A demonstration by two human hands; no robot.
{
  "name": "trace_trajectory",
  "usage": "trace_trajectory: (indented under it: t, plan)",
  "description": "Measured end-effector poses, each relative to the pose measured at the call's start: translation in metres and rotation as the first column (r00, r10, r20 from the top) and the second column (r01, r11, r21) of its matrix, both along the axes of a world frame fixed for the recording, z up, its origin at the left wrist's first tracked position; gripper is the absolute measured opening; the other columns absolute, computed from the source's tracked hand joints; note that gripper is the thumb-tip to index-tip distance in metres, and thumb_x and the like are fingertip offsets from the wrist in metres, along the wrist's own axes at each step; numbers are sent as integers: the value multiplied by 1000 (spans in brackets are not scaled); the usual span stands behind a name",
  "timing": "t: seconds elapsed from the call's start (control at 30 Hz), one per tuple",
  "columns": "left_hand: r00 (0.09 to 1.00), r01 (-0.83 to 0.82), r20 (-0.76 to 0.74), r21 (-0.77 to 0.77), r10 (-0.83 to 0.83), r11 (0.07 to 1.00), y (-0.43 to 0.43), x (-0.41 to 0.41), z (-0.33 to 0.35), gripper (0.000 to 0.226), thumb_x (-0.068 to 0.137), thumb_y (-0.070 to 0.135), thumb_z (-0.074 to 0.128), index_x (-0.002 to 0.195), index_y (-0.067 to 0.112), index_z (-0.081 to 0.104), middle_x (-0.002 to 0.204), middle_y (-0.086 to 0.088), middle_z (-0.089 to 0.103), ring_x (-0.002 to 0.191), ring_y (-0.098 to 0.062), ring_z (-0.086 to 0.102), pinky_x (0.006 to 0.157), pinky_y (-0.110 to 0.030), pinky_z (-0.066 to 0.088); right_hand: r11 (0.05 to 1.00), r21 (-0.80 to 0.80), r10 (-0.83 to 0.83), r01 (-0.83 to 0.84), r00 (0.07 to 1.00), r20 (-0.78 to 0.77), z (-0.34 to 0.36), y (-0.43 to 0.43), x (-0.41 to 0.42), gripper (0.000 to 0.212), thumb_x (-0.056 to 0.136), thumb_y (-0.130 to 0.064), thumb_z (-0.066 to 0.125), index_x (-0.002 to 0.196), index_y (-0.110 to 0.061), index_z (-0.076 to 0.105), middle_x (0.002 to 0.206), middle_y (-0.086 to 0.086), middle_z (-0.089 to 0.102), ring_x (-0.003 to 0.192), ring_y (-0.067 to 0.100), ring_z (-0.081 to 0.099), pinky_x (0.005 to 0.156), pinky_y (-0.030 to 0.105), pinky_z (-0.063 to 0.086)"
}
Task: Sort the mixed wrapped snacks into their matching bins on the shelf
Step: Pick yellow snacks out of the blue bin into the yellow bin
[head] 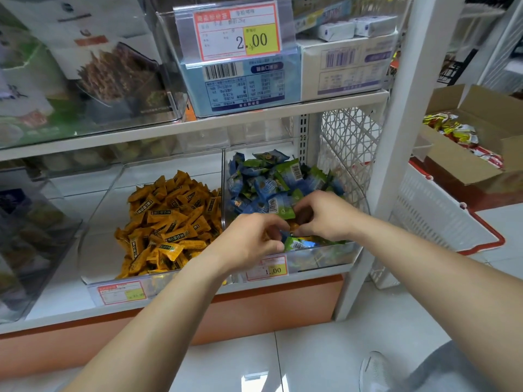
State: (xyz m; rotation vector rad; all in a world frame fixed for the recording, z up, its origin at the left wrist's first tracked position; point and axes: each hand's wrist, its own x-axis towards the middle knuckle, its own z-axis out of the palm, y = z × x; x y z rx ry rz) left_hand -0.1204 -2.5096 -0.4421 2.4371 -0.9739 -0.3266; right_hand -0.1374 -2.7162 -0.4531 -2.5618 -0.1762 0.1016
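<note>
right hand [322,216] covers snacks [263,190]; shoe [375,372] cropped

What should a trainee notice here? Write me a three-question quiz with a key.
1. True or false: the left hand and right hand are both over the bin of blue and green wrapped snacks.
2. The largest price tag reads: A) 1.00 B) 2.00 C) 5.00
3. Fill in: the orange wrapped snacks lie in the bin to the ____ of that one.
Key: 1 true; 2 B; 3 left.
</note>
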Motion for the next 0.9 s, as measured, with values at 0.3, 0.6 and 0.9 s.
trace_trajectory:
  t: [0.3, 0.6, 0.9]
  plan:
    - [984, -113, 118, -141, 130, 984, 11, 2, 7, 28, 82, 30, 80, 108, 31, 70, 86, 28, 62, 84, 10, 60, 75, -9, 48, 983, -2, -181, 182, 981, 66, 29, -22, -8, 12, 76, -26, 83, 85, -30, 75, 79, -14, 71, 75, -1, 64, 61, 15, 44]
    - [859, -473, -481, -612, 176, 633, -11, -11, 8, 24, 93, 13, 67, 114, 20, 60, 90, -8, 74, 75, -21, 74, 65, -30, 59, 742, 606, -539, 285, 793, 286, 44, 16, -25, 19, 84, -15, 75, 81, -32, 66, 80, -13, 69, 76, -1, 64, 70, 19, 50]
    - [920, -380, -234, -723, 314, 576, -7, -9, 7, 33, 95, 38, 63, 125, 37, 48, 97, 7, 65, 80, -9, 63, 69, -27, 50, 550, 810, -409, 203, 911, 50, 31, 69, -24, 10, 87, -14, 73, 88, -24, 71, 87, -3, 74, 87, 11, 70, 74, 25, 57]
